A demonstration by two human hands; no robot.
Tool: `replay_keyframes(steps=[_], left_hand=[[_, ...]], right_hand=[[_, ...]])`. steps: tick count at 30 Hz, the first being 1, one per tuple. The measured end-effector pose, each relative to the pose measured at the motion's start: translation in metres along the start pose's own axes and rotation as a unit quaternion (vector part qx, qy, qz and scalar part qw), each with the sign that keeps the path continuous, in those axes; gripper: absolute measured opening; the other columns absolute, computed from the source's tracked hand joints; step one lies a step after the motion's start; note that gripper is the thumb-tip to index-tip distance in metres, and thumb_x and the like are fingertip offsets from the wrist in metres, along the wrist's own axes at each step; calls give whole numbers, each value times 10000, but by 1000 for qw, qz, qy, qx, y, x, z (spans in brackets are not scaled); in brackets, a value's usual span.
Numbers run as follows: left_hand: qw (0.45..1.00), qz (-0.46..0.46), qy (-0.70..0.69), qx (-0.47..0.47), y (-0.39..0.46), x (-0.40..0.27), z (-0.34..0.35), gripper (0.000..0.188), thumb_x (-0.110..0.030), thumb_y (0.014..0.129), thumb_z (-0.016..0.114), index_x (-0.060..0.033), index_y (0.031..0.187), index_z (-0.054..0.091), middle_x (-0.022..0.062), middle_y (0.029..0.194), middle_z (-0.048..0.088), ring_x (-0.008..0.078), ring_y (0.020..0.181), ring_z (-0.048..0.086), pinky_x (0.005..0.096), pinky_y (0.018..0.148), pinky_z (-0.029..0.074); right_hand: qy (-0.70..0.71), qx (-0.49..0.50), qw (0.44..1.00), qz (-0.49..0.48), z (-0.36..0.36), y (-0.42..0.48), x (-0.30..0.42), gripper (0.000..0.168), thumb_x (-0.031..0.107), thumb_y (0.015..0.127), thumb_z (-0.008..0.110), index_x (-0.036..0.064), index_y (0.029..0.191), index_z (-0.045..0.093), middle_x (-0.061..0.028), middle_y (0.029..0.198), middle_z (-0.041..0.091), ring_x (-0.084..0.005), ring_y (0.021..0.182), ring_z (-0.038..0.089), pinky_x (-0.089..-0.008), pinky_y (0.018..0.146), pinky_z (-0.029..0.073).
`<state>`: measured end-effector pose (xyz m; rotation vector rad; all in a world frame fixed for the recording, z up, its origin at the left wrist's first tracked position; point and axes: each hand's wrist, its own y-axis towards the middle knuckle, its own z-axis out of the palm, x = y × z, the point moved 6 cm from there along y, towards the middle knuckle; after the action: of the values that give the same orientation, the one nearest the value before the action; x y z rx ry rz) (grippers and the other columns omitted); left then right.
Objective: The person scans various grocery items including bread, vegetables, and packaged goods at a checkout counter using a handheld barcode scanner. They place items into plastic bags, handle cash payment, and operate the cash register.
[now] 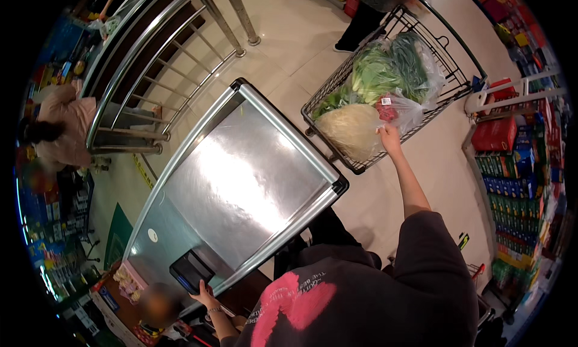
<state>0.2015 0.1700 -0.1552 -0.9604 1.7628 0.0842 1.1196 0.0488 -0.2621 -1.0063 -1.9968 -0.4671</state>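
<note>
My right hand (389, 138) reaches into a black wire shopping cart (451, 71) and grips a clear plastic bag (408, 114). Inside that bag is a red item (386, 111) with a white label. Around it in the cart lie bagged leafy greens (377, 73), dark green long-leaved vegetables (406, 53) and a large bag of pale, fine strands (350, 130). Down at the lower left, my left hand (205, 295) grips the near edge of a black rectangular device (192, 270), whose exact kind I cannot tell, over the checkout counter.
The metal-topped counter (235, 166) has silver raised edges and stands against the cart's end. Curved steel railings (156, 71) rise at upper left. A person (63, 121) is behind them; another person (368, 19) stands by the cart. Stocked shelves (515, 189) line the right.
</note>
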Motion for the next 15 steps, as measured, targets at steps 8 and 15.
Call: replay_keyframes(steps=[8,15], left_hand=[[999,22,-4,-32,1,4,-7,844,-134,743,788,-218,1410,278,29,983,578,132,701,540,264,570,444],[999,12,18,26,16,-9,12,894,-207,754,790,-226,1437,214,36,1091,548,164,802,564,307,679,460]], right_hand=[[-271,-204,932,129,24,-23,-26,376,275,796,671,42,1074,572,-127,919,604,-234,811,614,-412,751,511],[-214,-261,918,208,26,-25,-112,352,102,749,635,45,1096,615,-220,1044,629,-320,956,621,-392,738,523]])
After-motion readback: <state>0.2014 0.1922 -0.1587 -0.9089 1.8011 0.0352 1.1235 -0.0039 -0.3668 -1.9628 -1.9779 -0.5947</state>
